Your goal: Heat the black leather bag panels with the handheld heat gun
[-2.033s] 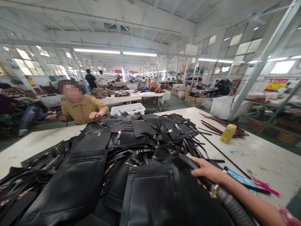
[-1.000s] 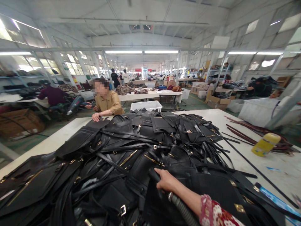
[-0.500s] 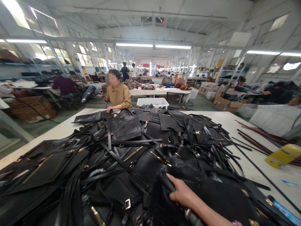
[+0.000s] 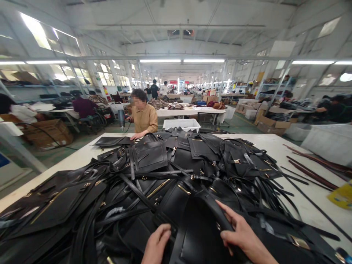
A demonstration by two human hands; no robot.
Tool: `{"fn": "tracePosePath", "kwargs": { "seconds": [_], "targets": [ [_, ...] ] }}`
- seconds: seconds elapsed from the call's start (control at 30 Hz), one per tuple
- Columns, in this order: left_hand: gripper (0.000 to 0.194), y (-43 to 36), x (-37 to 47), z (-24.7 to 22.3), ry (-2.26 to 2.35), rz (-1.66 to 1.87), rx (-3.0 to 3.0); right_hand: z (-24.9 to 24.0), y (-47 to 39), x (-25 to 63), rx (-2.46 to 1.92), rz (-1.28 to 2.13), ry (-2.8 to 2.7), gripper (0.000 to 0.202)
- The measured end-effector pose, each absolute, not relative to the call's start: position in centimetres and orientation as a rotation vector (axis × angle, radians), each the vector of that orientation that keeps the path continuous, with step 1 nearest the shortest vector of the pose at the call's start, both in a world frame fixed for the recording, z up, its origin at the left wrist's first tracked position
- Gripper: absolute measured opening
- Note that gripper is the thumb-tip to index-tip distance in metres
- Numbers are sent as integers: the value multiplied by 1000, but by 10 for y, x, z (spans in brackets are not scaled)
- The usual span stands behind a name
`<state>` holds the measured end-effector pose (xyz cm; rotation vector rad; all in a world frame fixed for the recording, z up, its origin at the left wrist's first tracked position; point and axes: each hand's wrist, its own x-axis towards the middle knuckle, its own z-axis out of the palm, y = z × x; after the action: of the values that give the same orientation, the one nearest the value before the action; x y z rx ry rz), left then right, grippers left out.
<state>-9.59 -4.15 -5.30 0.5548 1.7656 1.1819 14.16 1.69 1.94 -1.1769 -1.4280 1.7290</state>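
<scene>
A flat, shiny black leather-like bag piece (image 4: 200,234) with pressed lines lies low in front, between the person's hands. It looks light and bendy but a bit firm, and its smooth face may slip or scratch, so the edge seems the best place to hold it. The long, bent, smooth black tool (image 4: 217,211) above it looks hard, and its round handle seems good to grab. The right hand (image 4: 239,233) is wrapped around that handle. The left hand (image 4: 157,242) has curled fingers just beside the piece's left edge; whether it pinches anything cannot be told. All around is a messy heap of black bags with straps and gold buckles (image 4: 151,157), on a pale table (image 4: 321,198). Thin brown strips (image 4: 310,174) lie at the right, near a yellow bottle (image 4: 341,196). Across the table is a co-worker in a tan shirt (image 4: 145,117).
</scene>
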Motion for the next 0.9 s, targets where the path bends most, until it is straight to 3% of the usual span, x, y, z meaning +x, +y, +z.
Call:
{"fn": "tracePosePath", "kwargs": {
  "seconds": [0.2, 0.4, 0.5, 0.7, 0.9],
  "targets": [
    [39, 39, -85, -59, 1406, 1228, 900, 10, 12, 151, -1245, 1701, -1420, 85],
    [64, 44, -67, -43, 1164, 1259, 844, 30, 6, 157, -1146, 1761, -1377, 84],
    [59, 40, -69, -37, 1154, 1184, 1063, 44, 4, 153, -1066, 1806, -1346, 83],
    [54, 26, -55, -59, 1704, 1075, 1988, 55, -5, 153, -1002, 1813, -1274, 81],
    [32, 9, -34, -59, 1620, 1226, 2517, 42, -12, 169, -1200, 1805, -1328, 83]
  ]
}}
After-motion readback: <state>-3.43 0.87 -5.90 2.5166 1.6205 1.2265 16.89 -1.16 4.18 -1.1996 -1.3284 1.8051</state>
